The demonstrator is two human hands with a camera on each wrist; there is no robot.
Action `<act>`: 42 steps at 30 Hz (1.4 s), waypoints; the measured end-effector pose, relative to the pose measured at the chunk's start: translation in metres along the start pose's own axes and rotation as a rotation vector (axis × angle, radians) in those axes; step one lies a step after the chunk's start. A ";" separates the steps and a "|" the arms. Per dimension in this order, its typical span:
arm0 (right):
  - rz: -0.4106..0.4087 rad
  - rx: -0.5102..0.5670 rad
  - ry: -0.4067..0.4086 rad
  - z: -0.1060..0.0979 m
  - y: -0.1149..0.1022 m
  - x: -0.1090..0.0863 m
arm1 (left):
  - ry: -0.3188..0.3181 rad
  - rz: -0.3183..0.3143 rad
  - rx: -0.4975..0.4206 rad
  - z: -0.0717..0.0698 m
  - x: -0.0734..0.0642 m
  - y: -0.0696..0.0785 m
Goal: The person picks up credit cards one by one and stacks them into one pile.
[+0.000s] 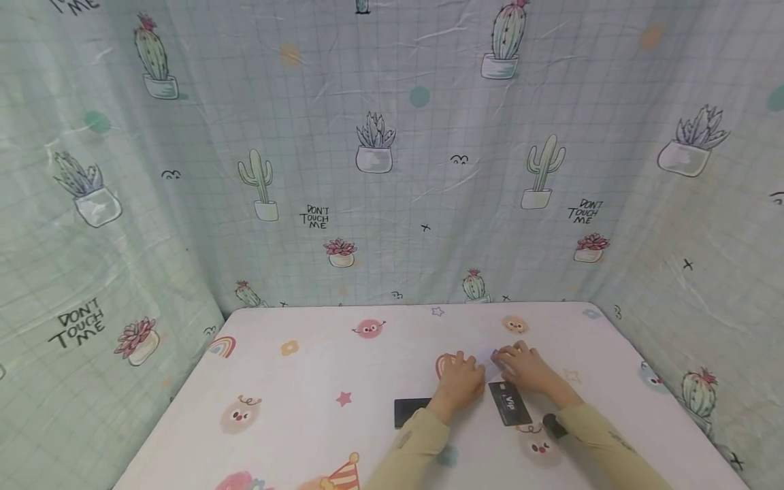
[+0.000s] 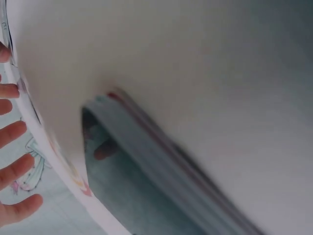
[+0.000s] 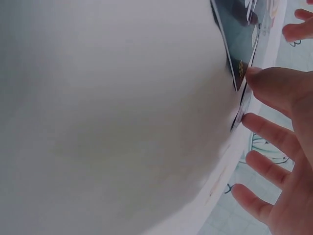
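A thin, clear bluish plastic piece (image 1: 492, 368), perhaps a sleeve, lies on the table between the two hands. My right hand (image 1: 528, 368) has thumb and index finger at its edge; in the right wrist view the thin clear piece (image 3: 238, 119) runs between them. From the other side my left hand (image 1: 462, 385) reaches toward it with relaxed, spread fingers, and I see nothing held there. Just below the right hand lies a black card (image 1: 510, 404) marked "VIP", its glossy face (image 3: 237, 39) showing in the right wrist view.
A black, flat rectangular object (image 1: 409, 411) lies left of the left forearm, partly hidden by it. In the left wrist view a glossy-topped layered stack (image 2: 142, 171) stands close. A small dark object (image 1: 554, 426) is by the right cuff. Patterned cloth (image 1: 392, 204) walls surround the table.
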State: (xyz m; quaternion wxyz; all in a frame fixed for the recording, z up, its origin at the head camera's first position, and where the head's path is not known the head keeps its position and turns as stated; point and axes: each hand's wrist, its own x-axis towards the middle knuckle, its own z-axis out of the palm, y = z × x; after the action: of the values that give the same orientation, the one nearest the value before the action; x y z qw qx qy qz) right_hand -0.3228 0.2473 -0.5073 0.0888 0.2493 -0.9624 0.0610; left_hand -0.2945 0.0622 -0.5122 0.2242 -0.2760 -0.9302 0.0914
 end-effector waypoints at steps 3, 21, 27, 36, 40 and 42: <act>0.003 0.001 -0.013 -0.001 0.000 0.001 | 0.005 -0.010 0.013 0.001 0.001 0.001; -0.038 -0.001 -0.067 0.003 0.007 0.006 | -0.118 -0.072 0.004 0.004 0.004 0.003; -0.056 -0.005 -0.047 0.002 0.006 0.004 | -0.130 -0.049 0.017 0.006 0.005 0.004; -0.131 -0.027 -0.005 0.002 0.010 0.001 | -0.139 -0.010 0.061 0.001 0.007 0.002; -0.181 -0.061 0.010 0.004 0.013 -0.001 | -0.119 0.008 0.077 0.003 0.006 0.001; -0.198 -0.073 0.020 0.005 0.014 -0.002 | -0.114 0.016 0.083 0.005 0.006 0.000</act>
State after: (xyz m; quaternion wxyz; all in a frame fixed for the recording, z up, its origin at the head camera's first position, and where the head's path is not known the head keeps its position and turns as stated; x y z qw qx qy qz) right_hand -0.3289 0.2596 -0.5134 0.1131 0.3393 -0.9336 0.0195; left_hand -0.3011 0.0654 -0.5143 0.1815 -0.2682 -0.9346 0.1473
